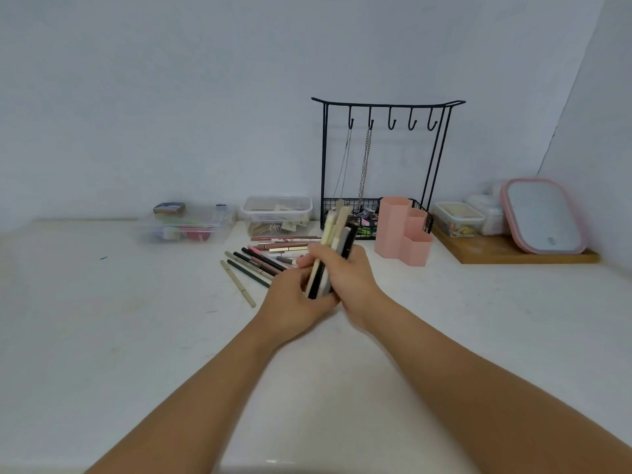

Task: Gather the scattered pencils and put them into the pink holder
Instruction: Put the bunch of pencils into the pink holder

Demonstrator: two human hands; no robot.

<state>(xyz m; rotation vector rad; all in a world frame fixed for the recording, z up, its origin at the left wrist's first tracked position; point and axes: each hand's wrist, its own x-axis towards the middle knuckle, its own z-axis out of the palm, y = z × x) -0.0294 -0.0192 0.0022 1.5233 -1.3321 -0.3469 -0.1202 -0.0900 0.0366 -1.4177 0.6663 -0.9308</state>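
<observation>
Both hands meet over the middle of the counter around one bundle of pencils. The right hand wraps the bundle near its middle, fingers curled round it, and the left hand cups and holds the lower ends from below and from the left. The bundle stands nearly upright, its long axis tipped slightly so the tops lean away from the person and a little right; the lower ends sit between the two palms, clear of the counter as far as the blur allows me to judge. The holder stands up and to the right of the hands, near but apart from them, on the right hand's side, its three open mouths facing up. That makes the right hand the nearer one for the drop, and the bundle, already close to vertical, would need little turning, only a carry to the right and away, then lowering end first into a mouth. More loose pencils lie flat on the counter just left of and behind the hands, fanned in several directions, one pale one off by itself at the left, so the gathering looks only partly done. Just behind the holder a wire rack stands close.
</observation>
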